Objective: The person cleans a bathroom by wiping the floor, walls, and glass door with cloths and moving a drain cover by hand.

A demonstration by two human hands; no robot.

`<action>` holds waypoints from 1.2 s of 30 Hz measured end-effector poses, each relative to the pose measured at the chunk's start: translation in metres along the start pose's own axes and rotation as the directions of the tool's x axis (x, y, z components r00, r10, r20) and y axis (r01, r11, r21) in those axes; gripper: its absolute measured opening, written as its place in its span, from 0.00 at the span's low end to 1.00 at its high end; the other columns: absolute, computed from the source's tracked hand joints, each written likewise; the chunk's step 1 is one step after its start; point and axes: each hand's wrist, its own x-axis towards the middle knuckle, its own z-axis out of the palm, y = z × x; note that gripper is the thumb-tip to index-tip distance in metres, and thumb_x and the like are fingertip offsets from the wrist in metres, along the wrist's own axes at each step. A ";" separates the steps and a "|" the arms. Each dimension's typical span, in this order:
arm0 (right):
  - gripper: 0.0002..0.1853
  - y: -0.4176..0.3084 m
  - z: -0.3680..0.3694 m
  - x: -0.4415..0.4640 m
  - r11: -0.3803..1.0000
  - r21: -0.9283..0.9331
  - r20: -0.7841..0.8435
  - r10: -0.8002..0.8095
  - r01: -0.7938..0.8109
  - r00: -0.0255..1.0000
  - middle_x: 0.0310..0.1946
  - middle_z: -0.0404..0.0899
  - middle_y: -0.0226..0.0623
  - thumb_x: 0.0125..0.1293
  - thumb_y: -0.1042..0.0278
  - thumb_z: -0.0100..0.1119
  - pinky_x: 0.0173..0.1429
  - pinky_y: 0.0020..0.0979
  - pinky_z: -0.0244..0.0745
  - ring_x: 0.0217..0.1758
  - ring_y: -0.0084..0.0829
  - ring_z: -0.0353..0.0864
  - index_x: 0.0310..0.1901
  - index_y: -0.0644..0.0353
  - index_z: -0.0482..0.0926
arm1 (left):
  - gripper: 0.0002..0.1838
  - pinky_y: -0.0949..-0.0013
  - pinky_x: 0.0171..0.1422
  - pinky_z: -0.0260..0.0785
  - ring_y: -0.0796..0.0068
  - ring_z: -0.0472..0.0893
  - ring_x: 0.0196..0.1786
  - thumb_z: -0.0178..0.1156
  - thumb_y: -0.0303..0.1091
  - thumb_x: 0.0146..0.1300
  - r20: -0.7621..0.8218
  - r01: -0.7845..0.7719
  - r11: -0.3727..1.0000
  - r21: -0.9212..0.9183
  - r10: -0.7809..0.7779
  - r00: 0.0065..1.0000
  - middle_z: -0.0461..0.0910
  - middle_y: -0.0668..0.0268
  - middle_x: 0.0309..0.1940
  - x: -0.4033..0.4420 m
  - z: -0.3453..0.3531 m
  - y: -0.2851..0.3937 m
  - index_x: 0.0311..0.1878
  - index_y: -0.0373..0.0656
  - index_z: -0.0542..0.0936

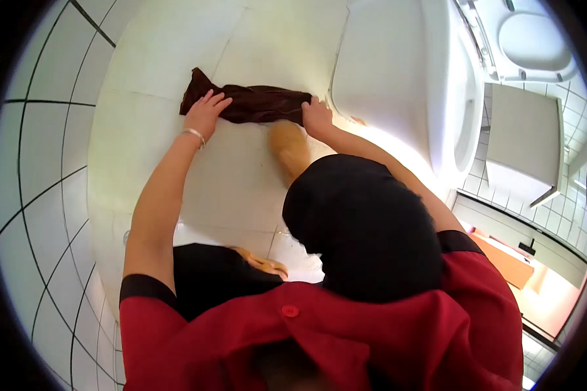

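Cloth point(264, 103), dark and bunched, lies on the floor point(238, 179), your left hand point(205, 113) spread over one end and your right hand point(317, 118) gripping the other, and might snag under your nearby foot point(289, 146) if dragged.

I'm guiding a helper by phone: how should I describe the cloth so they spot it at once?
Start at the pale tiled floor, then find the person's bare left hand and bare right hand. Both touch one long, crumpled, dark brown cloth lying there. Its brown sets it apart from the pale floor and the black fabric trousers.
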 end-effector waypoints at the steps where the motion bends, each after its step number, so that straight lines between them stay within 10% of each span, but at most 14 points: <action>1: 0.10 -0.002 0.004 -0.008 0.988 -0.117 -0.144 -0.117 0.100 0.983 0.37 0.72 0.53 0.51 0.71 0.53 0.36 0.42 0.73 0.38 0.48 0.74 0.35 0.64 0.70 | 0.28 0.64 0.66 0.56 0.64 0.59 0.66 0.46 0.18 0.55 0.002 -0.008 1.000 0.014 0.008 1.000 0.65 0.69 0.61 -0.006 -0.002 0.001 0.59 0.54 0.67; 5: 0.12 -0.014 0.050 0.004 0.912 -0.349 -0.190 -0.293 0.215 0.937 0.36 0.70 0.52 0.51 0.71 0.51 0.46 0.37 0.73 0.41 0.47 0.71 0.38 0.67 0.72 | 0.28 0.63 0.57 0.65 0.62 0.62 0.64 0.53 0.22 0.51 0.089 0.001 0.991 0.137 -0.014 0.996 0.66 0.67 0.59 0.005 -0.010 0.005 0.58 0.53 0.68; 7: 0.13 0.001 0.039 0.047 0.861 -0.380 -0.572 -0.505 0.337 0.647 0.36 0.70 0.52 0.51 0.72 0.51 0.44 0.36 0.73 0.41 0.49 0.70 0.40 0.67 0.71 | 0.26 0.64 0.54 0.67 0.64 0.66 0.60 0.53 0.23 0.50 0.137 -0.072 0.977 0.201 0.045 0.990 0.69 0.69 0.57 0.011 -0.022 0.006 0.55 0.53 0.71; 9: 0.14 0.008 0.015 0.099 0.954 -0.246 -0.490 -0.274 0.170 0.828 0.38 0.70 0.53 0.51 0.73 0.50 0.45 0.38 0.72 0.44 0.49 0.69 0.41 0.68 0.70 | 0.21 0.64 0.49 0.70 0.64 0.72 0.49 0.51 0.25 0.53 0.091 -0.039 0.973 0.229 0.018 0.996 0.73 0.69 0.50 0.031 -0.027 0.007 0.52 0.53 0.73; 11: 0.14 0.018 0.023 0.120 0.968 -0.251 -0.596 -0.165 0.013 0.786 0.40 0.69 0.54 0.52 0.75 0.49 0.47 0.40 0.69 0.46 0.49 0.67 0.41 0.69 0.69 | 0.21 0.64 0.50 0.70 0.62 0.71 0.50 0.51 0.25 0.53 -0.082 0.136 0.979 0.153 -0.125 0.989 0.73 0.69 0.51 0.052 -0.020 0.012 0.52 0.52 0.73; 13: 0.19 0.032 0.018 0.073 0.995 0.082 -0.302 -0.025 0.052 0.953 0.45 0.69 0.61 0.48 0.75 0.51 0.59 0.43 0.62 0.51 0.57 0.65 0.44 0.71 0.70 | 0.22 0.64 0.51 0.69 0.59 0.70 0.52 0.50 0.24 0.53 -0.139 0.091 0.986 0.139 -0.071 0.988 0.72 0.70 0.52 0.060 -0.015 0.028 0.53 0.52 0.72; 15: 0.20 0.052 0.057 0.017 0.960 -0.161 -0.540 -0.280 0.229 0.794 0.47 0.67 0.62 0.50 0.74 0.50 0.64 0.45 0.54 0.54 0.56 0.64 0.47 0.72 0.69 | 0.25 0.61 0.54 0.67 0.56 0.68 0.55 0.55 0.29 0.50 -0.029 -0.025 0.989 0.148 0.030 0.999 0.70 0.66 0.55 0.054 0.001 0.048 0.55 0.51 0.70; 19: 0.23 0.076 0.112 -0.113 0.976 -0.142 -0.295 -0.199 0.163 0.935 0.53 0.64 0.57 0.56 0.72 0.45 0.64 0.45 0.55 0.59 0.51 0.61 0.55 0.67 0.66 | 0.24 0.61 0.48 0.68 0.58 0.66 0.57 0.63 0.40 0.43 0.044 -0.283 0.957 0.060 0.281 0.959 0.71 0.70 0.51 0.013 0.029 0.104 0.48 0.54 0.75; 23: 0.32 0.113 0.099 -0.139 0.996 0.021 0.390 0.069 -0.084 0.918 0.56 0.63 0.44 0.51 0.74 0.53 0.59 0.40 0.64 0.56 0.48 0.63 0.61 0.54 0.60 | 0.10 0.61 0.53 0.61 0.65 0.68 0.54 0.55 0.33 0.48 0.079 -0.469 0.866 0.174 0.462 0.883 0.73 0.71 0.43 0.036 0.056 0.143 0.36 0.57 0.77; 27: 0.38 0.084 0.060 -0.030 0.854 0.501 -0.353 0.056 0.138 0.934 0.47 0.68 0.50 0.45 0.78 0.57 0.52 0.43 0.66 0.51 0.50 0.67 0.62 0.52 0.57 | 0.13 0.60 0.49 0.63 0.69 0.72 0.50 0.54 0.31 0.51 -0.145 -0.074 0.992 0.099 0.088 0.986 0.77 0.74 0.40 0.126 0.006 0.062 0.39 0.61 0.79; 31: 0.27 0.040 0.048 -0.018 0.863 0.345 -0.404 -0.218 0.369 0.888 0.43 0.71 0.39 0.47 0.78 0.56 0.50 0.37 0.67 0.45 0.43 0.68 0.53 0.47 0.72 | 0.16 0.60 0.45 0.65 0.67 0.73 0.45 0.56 0.31 0.50 -0.143 -0.081 0.979 0.186 0.108 0.984 0.76 0.71 0.41 0.039 0.006 -0.003 0.44 0.59 0.76; 32: 0.28 0.042 0.059 -0.039 0.857 0.317 -0.396 -0.271 0.407 0.878 0.42 0.71 0.38 0.46 0.78 0.56 0.50 0.37 0.68 0.45 0.42 0.68 0.53 0.46 0.73 | 0.17 0.60 0.44 0.65 0.66 0.74 0.44 0.56 0.32 0.50 0.077 -0.179 0.971 0.161 0.168 0.983 0.77 0.67 0.42 0.001 0.012 0.007 0.46 0.52 0.75; 36: 0.26 0.081 0.103 -0.129 0.857 0.266 -0.333 -0.348 0.441 0.876 0.44 0.71 0.37 0.46 0.72 0.59 0.48 0.38 0.68 0.46 0.41 0.70 0.50 0.40 0.76 | 0.13 0.64 0.43 0.66 0.64 0.72 0.38 0.55 0.29 0.45 0.016 -0.345 0.929 -0.132 0.350 0.937 0.70 0.64 0.32 -0.112 0.063 0.115 0.38 0.51 0.74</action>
